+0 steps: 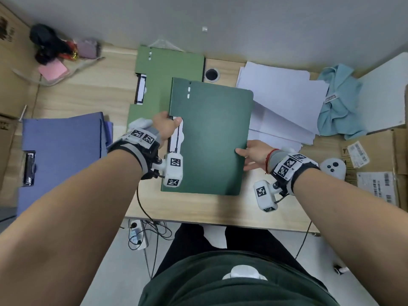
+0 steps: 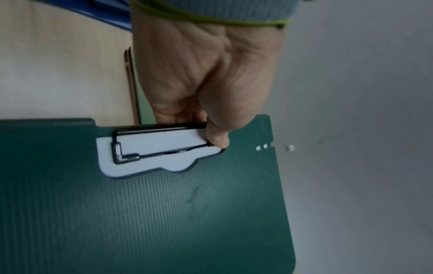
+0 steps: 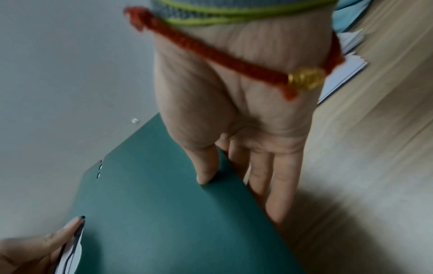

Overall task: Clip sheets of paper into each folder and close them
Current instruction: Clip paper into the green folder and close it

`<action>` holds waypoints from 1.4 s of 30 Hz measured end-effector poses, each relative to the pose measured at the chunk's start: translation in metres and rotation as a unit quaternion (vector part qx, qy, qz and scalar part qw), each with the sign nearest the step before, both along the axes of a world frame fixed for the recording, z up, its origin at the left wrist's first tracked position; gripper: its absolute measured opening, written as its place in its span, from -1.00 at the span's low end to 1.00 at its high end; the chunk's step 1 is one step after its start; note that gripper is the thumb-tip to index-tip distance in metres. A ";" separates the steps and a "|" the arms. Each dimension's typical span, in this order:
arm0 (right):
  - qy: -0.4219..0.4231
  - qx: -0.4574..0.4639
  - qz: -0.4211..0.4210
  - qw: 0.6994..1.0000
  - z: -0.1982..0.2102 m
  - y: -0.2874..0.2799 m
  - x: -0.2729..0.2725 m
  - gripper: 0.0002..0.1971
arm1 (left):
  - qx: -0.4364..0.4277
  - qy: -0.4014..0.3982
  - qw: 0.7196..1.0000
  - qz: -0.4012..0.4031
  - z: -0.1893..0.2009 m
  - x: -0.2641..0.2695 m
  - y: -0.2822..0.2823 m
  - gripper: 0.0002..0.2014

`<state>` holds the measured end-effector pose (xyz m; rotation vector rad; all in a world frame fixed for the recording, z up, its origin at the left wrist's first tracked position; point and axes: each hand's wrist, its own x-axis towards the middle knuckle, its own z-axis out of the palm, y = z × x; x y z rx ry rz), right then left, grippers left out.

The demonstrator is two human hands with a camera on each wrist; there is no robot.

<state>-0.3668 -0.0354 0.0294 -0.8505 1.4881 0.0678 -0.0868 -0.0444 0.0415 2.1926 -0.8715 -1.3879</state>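
Hands grip the closed dark green folder [image 1: 209, 138]: left hand [image 1: 165, 127] pinches its nine o'clock clip edge, right hand [image 1: 254, 154] its three o'clock edge, above the table [image 1: 198, 208].

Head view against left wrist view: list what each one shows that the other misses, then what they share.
Only the head view shows the right hand holding the dark green folder's right edge, the loose paper stack, the lighter green folder behind and the blue folder. Only the left wrist view shows the black wire clip over white paper, thumb tip pressed at its end. Both show the left hand gripping the closed dark green folder at its clip edge.
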 end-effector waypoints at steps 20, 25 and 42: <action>-0.017 -0.065 -0.061 0.996 -0.012 -0.118 0.145 -0.83 | 0.158 -0.216 0.954 -0.134 -0.029 0.134 -0.038 -0.24; 0.046 -0.075 -0.058 0.994 -0.025 -0.137 0.160 -0.78 | 0.157 -0.216 0.943 -0.198 -0.039 0.136 -0.045 -0.92; 0.278 -0.169 0.111 0.939 -0.056 -0.145 0.183 -0.38 | 0.117 -0.270 0.932 -0.212 -0.054 0.140 -0.053 -0.70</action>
